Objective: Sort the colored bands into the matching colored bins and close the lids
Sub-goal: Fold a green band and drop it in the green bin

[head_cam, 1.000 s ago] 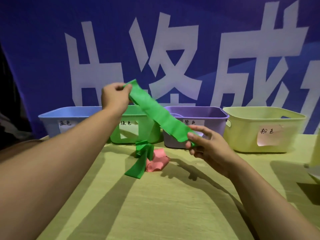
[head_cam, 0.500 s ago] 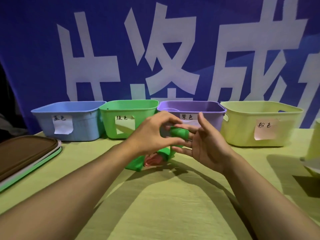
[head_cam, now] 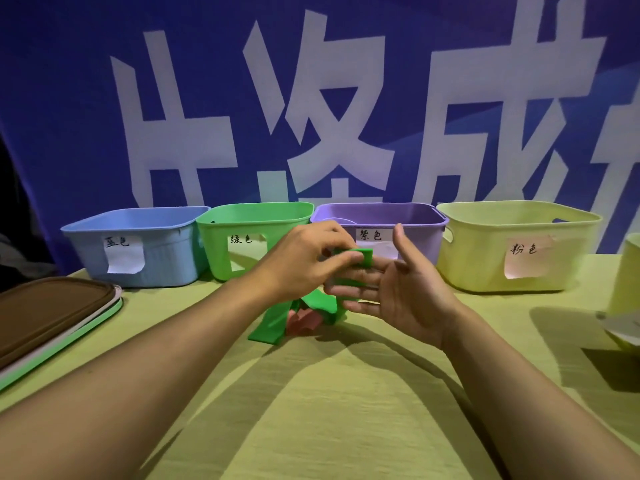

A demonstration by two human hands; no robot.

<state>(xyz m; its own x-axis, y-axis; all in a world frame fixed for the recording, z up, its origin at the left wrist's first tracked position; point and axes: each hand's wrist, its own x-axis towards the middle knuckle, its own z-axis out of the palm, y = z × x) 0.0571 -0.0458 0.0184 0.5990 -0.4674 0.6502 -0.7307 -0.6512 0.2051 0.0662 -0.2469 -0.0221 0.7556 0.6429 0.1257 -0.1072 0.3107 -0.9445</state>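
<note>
My left hand (head_cam: 304,261) pinches a folded green band (head_cam: 363,255) and presses it against the fingers of my right hand (head_cam: 398,292), whose palm faces left with fingers spread straight. Both hands hover in front of the green bin (head_cam: 249,216) and the purple bin (head_cam: 408,216). Below them on the table lies another green band (head_cam: 273,323) over a pink band (head_cam: 304,322), partly hidden by my hands. A blue bin (head_cam: 138,220) stands at the left and a pale yellow bin (head_cam: 519,216) labelled pink at the right. All four bins are without lids.
A stack of lids (head_cam: 52,313), brown on top with a green one beneath, lies at the table's left edge. A pale yellow object (head_cam: 627,292) sits at the right edge. A blue banner with white characters hangs behind the bins.
One second ago the green band was stretched between my raised left hand and my right hand. It has since been folded into a small bundle held between both hands.
</note>
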